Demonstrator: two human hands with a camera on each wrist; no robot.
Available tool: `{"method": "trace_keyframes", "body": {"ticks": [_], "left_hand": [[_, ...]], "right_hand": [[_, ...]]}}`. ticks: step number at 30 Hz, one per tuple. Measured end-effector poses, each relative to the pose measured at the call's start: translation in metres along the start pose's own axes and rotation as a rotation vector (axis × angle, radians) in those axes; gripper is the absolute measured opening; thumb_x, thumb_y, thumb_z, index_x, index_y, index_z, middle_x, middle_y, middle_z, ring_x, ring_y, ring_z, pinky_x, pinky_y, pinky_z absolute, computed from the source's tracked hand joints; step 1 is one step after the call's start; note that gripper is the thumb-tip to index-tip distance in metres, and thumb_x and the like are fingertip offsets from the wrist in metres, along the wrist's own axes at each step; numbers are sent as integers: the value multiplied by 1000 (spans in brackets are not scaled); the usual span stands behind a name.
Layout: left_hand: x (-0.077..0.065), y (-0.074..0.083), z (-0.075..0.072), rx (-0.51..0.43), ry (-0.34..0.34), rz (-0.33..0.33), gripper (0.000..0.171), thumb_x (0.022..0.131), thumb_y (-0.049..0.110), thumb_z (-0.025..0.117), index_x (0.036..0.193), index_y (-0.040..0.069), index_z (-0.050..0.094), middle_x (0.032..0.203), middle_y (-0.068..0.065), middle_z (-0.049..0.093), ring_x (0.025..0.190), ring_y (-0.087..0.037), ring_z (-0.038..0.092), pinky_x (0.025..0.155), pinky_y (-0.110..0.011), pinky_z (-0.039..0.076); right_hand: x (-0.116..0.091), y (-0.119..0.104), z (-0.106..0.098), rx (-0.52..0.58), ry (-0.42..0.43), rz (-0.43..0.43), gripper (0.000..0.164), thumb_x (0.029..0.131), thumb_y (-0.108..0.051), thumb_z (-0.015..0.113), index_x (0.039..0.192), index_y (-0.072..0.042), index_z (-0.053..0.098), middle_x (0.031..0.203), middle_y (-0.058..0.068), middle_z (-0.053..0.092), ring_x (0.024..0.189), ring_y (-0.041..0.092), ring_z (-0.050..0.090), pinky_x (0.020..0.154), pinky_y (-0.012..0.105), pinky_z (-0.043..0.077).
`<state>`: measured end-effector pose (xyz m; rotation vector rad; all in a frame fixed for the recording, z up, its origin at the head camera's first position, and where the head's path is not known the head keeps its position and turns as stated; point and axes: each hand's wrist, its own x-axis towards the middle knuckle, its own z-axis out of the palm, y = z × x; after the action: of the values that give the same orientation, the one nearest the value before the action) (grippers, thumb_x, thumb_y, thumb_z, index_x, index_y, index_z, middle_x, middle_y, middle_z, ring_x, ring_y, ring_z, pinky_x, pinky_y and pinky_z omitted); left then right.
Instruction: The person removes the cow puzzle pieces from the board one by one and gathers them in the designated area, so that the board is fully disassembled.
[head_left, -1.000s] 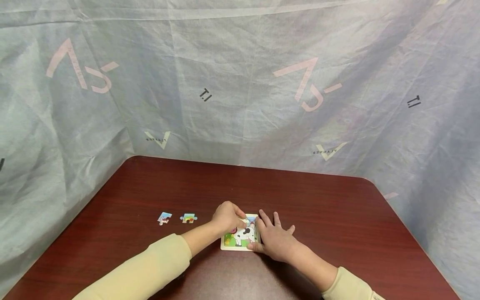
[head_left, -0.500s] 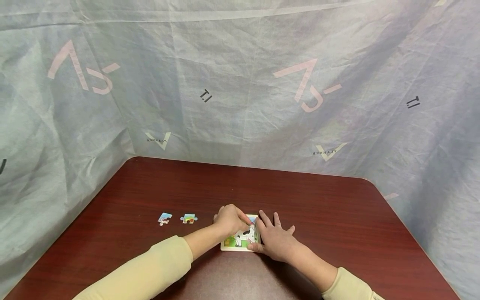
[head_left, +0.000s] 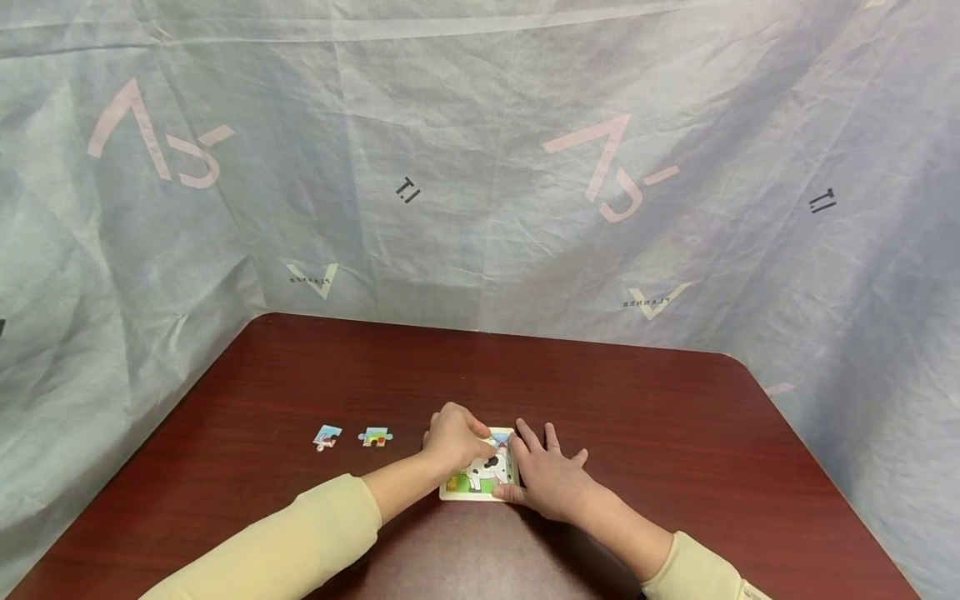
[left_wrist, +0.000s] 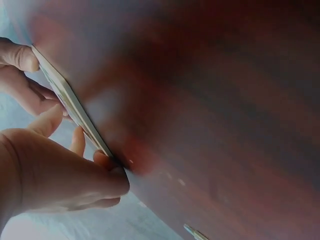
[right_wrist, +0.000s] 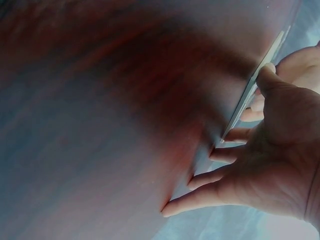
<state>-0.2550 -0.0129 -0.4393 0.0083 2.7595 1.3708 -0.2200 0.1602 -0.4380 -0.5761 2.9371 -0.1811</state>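
Observation:
A small square jigsaw puzzle (head_left: 487, 473) in a pale frame, with a spotted cow picture, lies on the table before me. My left hand (head_left: 454, 443) reaches over its upper left part, thumb and index finger down at the picture. From the left wrist view I cannot tell whether those fingertips pinch a piece; the other fingers curl down by the frame's far side. My right hand (head_left: 552, 482) steadies the right side, its thumb on the near edge and its index finger along the right edge. The remaining fingers spread straight onto the table.
Two loose puzzle pieces lie left of the hands: one piece with a white-and-pink picture (head_left: 327, 437) and one piece with a red spot (head_left: 375, 437). The dark red table (head_left: 600, 383) ends at a grey cloth (head_left: 480, 208) behind and at the sides.
My left hand dipped and turned over the puzzle's upper part, covering more of it, then drew back slightly to the left. My right hand has stayed in place.

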Motion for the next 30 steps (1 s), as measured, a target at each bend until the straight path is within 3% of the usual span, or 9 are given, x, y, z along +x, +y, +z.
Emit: {"method": "trace_keyframes", "body": {"ticks": [12,17,22,25,30], "left_hand": [[1,-2,2,-112,-29,-59,14,73,7,87,83,10,77,117,-8,58,115,-33,45,103,-57,31],[2,-2,0,-122,-41,-61,13,76,4,84,84,11,78,120,-9,63,110,-31,47,98,-54,35],[3,-3,-3,-166,-63,-72,13,77,2,81,87,10,78,106,-7,68,96,-26,56,89,-44,46],[3,-4,-4,-228,-89,-73,14,78,-1,79,90,6,77,97,-8,69,87,-23,62,74,-34,55],[3,-5,-4,-262,-94,-72,18,79,-2,79,95,4,77,114,-20,59,95,-29,57,66,-32,56]], "right_hand": [[0,0,1,2,-10,3,85,90,-63,63,149,-6,41,162,17,28,140,59,27,81,87,30],[1,1,2,-3,-3,10,85,90,-63,63,149,-7,40,162,16,28,141,57,28,82,86,31],[3,1,2,-13,6,4,84,90,-63,63,149,-7,40,162,16,29,140,57,28,81,86,32],[3,1,2,-8,-4,12,85,90,-63,63,150,-7,40,163,16,28,141,57,27,82,86,31],[4,1,3,-5,-18,15,85,90,-64,62,151,-8,40,163,15,27,142,56,26,83,87,30]]}}
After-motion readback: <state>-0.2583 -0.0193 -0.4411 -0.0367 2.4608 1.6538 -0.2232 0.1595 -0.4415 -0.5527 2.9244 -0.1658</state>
